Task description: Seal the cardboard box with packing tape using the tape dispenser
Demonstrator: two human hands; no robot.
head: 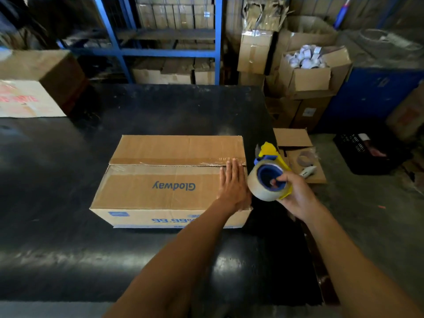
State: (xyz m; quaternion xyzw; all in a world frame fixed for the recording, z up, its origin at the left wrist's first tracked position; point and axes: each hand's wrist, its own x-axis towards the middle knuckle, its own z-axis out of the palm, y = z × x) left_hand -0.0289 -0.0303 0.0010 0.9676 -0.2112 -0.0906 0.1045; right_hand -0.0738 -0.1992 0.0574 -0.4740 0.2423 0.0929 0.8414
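A closed brown cardboard box (160,180) with blue "Glodway" print lies on the black table (57,203). A strip of clear tape (179,162) runs along its centre seam. My left hand (232,185) rests flat, fingers together, on the box's right end with fingertips at the seam. Just right of the box, above the table edge, my right hand (294,193) holds a yellow and blue tape dispenser (269,175) with a clear tape roll, fingers hooked into the roll's blue core.
A second cardboard box (34,88) stands at the table's back left. Blue shelving (165,51) with cartons is behind. Right of the table are open boxes (307,72), flat cardboard (298,154) on the floor and a black crate (367,152).
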